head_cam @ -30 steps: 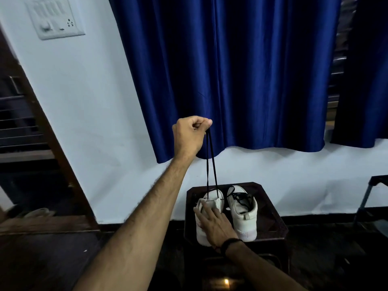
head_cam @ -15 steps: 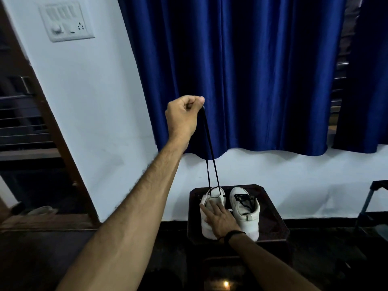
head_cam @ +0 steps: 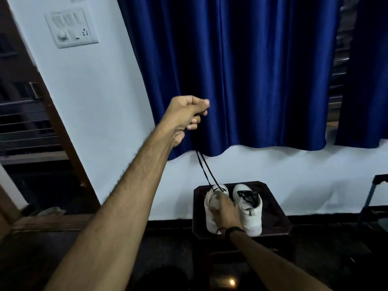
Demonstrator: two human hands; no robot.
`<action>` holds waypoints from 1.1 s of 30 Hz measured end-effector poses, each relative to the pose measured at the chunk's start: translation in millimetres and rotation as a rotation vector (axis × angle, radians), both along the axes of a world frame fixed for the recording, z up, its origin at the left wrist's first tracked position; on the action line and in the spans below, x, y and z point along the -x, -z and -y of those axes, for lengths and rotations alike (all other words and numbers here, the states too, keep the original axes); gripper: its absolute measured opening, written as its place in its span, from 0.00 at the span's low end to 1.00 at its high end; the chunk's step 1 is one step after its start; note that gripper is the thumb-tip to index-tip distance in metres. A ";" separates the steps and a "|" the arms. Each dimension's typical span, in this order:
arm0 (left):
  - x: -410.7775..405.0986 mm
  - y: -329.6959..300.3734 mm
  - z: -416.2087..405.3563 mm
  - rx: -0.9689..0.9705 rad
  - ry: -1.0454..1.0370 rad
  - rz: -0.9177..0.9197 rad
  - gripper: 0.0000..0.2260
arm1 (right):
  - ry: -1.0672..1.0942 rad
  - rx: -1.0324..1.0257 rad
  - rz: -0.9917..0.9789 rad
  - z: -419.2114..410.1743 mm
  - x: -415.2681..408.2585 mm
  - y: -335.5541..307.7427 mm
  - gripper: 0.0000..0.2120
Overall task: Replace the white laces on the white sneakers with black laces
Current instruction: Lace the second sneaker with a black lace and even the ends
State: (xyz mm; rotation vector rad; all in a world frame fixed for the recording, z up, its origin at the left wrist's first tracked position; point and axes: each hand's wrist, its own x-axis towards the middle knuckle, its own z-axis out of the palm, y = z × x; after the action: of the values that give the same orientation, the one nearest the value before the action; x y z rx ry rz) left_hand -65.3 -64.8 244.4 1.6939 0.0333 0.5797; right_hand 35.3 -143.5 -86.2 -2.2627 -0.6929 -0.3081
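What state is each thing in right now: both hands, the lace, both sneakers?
Left hand: raised, pinching both strands of the black lace.
Black lace: pulled taut, running from the left sneaker up to the left hand.
Left sneaker: on the dark stool, lacing only begun.
Right hand: resting on the left sneaker, holding it down.
Right sneaker: beside it, black laced, untied.

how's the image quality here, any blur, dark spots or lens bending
Head view: wide-angle bending bows the door frame at the left edge; the floor and the dark stool fall into deep shadow, while the wall is evenly lit; slight motion blur softens the left hand pulling the black lace, and the right hand on the left sneaker.
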 end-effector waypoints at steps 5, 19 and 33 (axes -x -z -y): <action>4.4 13.8 -5.1 0.059 0.064 -0.062 0.04 | -0.171 -0.344 -0.144 -13.9 -13.2 -33.5 0.40; -41.7 162.6 -44.9 -0.402 -0.122 -0.742 0.14 | -0.328 -0.014 0.182 -5.0 -9.8 -5.3 0.09; -95.3 263.6 -16.7 0.105 -0.034 -1.134 0.13 | -0.495 -0.012 0.278 19.6 -16.4 8.6 0.08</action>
State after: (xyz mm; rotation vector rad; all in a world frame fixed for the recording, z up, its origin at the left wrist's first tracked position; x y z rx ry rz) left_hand 30.0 -48.1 -19.2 1.7172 0.8806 -0.4120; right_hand 51.7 -163.1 -94.8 -1.9717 -1.3571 -0.3825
